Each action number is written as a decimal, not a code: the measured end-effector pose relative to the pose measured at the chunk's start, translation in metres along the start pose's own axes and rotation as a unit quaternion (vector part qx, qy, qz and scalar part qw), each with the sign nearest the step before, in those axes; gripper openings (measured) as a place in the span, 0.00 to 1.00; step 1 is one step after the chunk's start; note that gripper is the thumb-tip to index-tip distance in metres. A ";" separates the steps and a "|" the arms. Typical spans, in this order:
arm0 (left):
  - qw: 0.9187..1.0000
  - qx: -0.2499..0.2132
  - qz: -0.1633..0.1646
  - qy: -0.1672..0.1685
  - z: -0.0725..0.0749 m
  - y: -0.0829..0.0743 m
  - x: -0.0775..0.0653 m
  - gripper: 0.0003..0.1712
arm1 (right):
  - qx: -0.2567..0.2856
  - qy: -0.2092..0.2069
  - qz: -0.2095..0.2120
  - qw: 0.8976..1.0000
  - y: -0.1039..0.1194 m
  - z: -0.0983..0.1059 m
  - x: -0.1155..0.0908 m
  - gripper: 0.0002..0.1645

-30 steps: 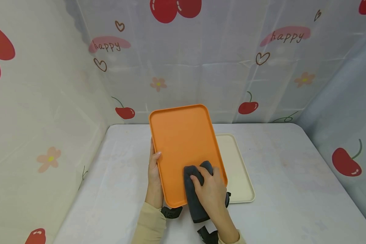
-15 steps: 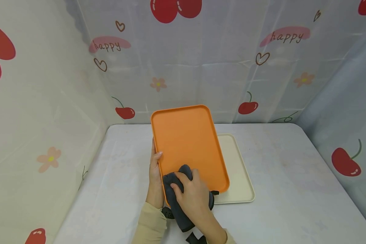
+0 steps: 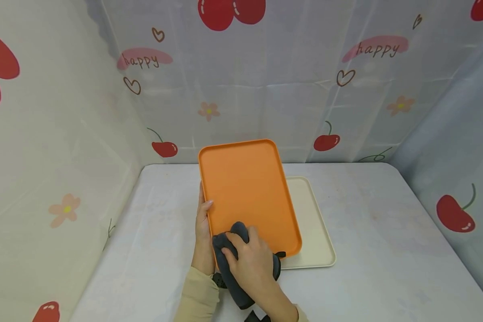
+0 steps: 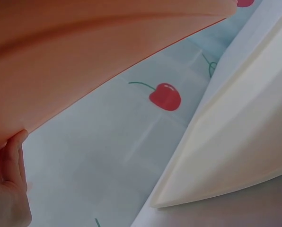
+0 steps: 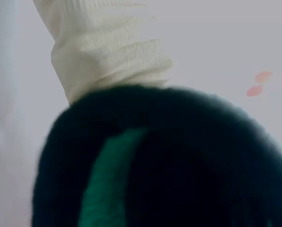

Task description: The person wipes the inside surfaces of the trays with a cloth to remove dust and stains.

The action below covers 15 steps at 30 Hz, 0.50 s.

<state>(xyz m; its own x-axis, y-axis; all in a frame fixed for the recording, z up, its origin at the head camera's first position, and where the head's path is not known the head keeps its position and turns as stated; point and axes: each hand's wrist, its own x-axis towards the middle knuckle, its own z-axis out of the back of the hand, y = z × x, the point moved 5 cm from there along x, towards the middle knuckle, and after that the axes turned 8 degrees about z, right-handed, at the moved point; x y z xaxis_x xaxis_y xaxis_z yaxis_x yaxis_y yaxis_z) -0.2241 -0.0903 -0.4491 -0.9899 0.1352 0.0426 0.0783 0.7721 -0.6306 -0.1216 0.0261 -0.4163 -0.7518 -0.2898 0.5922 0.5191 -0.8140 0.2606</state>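
Observation:
An orange rectangular tray (image 3: 245,188) is held tilted up off the table, its inner face toward the head camera. My left hand (image 3: 203,232) grips its left edge, thumb over the rim and the other fingers behind; in the left wrist view the fingers (image 4: 12,158) meet the tray's underside (image 4: 84,61). My right hand (image 3: 251,264) holds a bunched dark grey cloth (image 3: 231,273) against the tray's lower left corner. That corner is hidden beneath the cloth. In the right wrist view the dark cloth (image 5: 179,156) fills most of the lower part.
A cream tray (image 3: 311,228) lies flat on the white table (image 3: 378,250), partly behind the orange one. Printed curtains (image 3: 265,89) with cherries and hearts stand behind the table and at both sides. A black wrist strap piece (image 3: 257,316) shows near the right wrist.
My right hand has moved the cloth leftward and slightly down across the orange tray, from its lower right part to the lower left corner. The left hand's grip stays nearly still.

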 end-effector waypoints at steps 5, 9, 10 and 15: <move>1.000 -0.003 0.000 0.002 -0.002 -0.005 -0.002 0.39 | 0.001 0.009 0.023 1.000 0.003 0.000 -0.003 0.20; 1.000 0.015 0.006 -0.024 0.000 -0.006 -0.004 0.38 | 0.005 0.022 0.033 0.999 0.003 -0.001 -0.006 0.21; 0.999 0.015 0.008 -0.029 0.000 -0.005 -0.004 0.38 | 0.007 0.025 0.033 0.999 0.003 -0.001 -0.007 0.21; 1.000 -0.027 0.009 -0.009 -0.004 -0.004 -0.003 0.38 | 0.013 0.026 0.024 0.999 -0.003 0.002 -0.012 0.21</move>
<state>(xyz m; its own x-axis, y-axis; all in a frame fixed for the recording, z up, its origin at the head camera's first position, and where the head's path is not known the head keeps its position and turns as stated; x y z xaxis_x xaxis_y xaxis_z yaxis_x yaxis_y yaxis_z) -0.2208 -0.0915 -0.4440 -0.9902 0.1384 0.0165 0.1024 0.8024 -0.5879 -0.1132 0.0330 -0.4230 -0.7455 -0.3550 0.5641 0.5650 -0.7855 0.2524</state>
